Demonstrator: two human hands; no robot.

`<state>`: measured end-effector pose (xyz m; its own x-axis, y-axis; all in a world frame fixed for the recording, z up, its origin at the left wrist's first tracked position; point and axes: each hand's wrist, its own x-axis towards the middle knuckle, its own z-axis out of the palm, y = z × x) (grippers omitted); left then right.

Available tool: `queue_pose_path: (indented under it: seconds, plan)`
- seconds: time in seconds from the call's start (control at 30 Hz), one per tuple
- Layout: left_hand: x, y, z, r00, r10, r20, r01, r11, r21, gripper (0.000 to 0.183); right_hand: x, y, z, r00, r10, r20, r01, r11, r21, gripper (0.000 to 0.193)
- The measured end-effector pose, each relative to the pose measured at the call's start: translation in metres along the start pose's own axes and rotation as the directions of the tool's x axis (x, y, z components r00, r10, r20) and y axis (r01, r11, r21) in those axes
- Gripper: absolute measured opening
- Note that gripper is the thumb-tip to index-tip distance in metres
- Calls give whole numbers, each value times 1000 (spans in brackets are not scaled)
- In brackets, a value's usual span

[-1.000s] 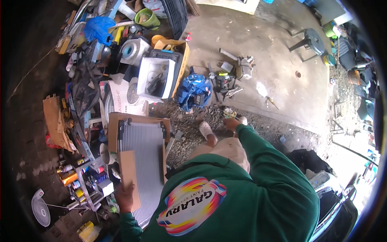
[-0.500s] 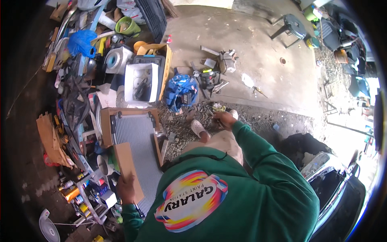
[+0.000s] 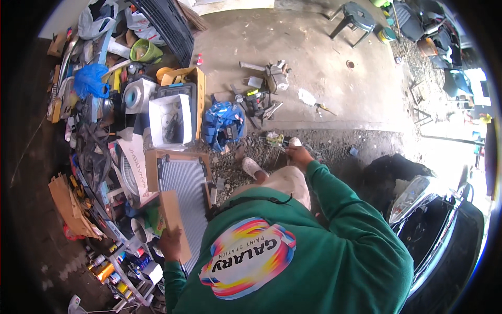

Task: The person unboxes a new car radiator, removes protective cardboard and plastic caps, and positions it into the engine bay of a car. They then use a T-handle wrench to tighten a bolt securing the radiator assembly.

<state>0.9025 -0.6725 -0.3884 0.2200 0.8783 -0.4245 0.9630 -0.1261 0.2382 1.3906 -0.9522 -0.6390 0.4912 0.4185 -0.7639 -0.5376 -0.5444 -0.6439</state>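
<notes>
My left hand (image 3: 170, 244) is closed on the side of an open cardboard box (image 3: 170, 212), held against my left side. Inside the box lies a flat silver finned panel (image 3: 184, 180) with dark end fittings, like a car radiator. In front of my legs, my right hand (image 3: 299, 156) is closed with its fingers curled. Thin wire-like strands with a yellow-green piece (image 3: 274, 140) show just beyond those fingers; whether they are in the hand or on the gravel, I cannot tell.
A blue bag (image 3: 225, 124) and metal tools (image 3: 259, 102) lie ahead. At left stand a white box (image 3: 170, 121), a fan (image 3: 129, 175) and a cluttered shelf (image 3: 123, 272). A dark stool (image 3: 354, 21) is far right; a car part with a headlamp (image 3: 413, 199) sits at right.
The view has shifted, so the floor items appear farther left. The cardboard box has moved right relative to the fan, which now shows more. Both hands remain closed.
</notes>
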Motion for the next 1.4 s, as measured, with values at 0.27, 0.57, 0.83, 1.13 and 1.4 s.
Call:
queue_pose_path:
  seconds: [0.27, 0.57, 0.83, 1.13, 1.4]
  plan:
    - [1, -37, 29, 999, 31, -26, -34, 992, -120, 40, 14, 6, 3, 993, -60, 102, 37, 976, 217, 28]
    - [-9, -17, 27, 999, 20, -44, -24, 995, -97, 42, 46, 25, 1, 998, -50, 49, 41, 987, 153, 27]
    - [-15, -26, 26, 1000, 11, -23, -13, 995, -103, 43, 43, 36, -5, 970, -223, 98, 228, 972, -47, 20]
    - [-26, -8, 10, 1000, 1, 16, -1, 1000, -5, 43, 85, 78, -48, 827, -491, 272, 513, 464, -722, 20]
    - [-16, -27, -8, 990, 139, -18, -140, 979, -149, 44, 69, -7, -20, 956, -198, -216, -14, 706, -708, 61]
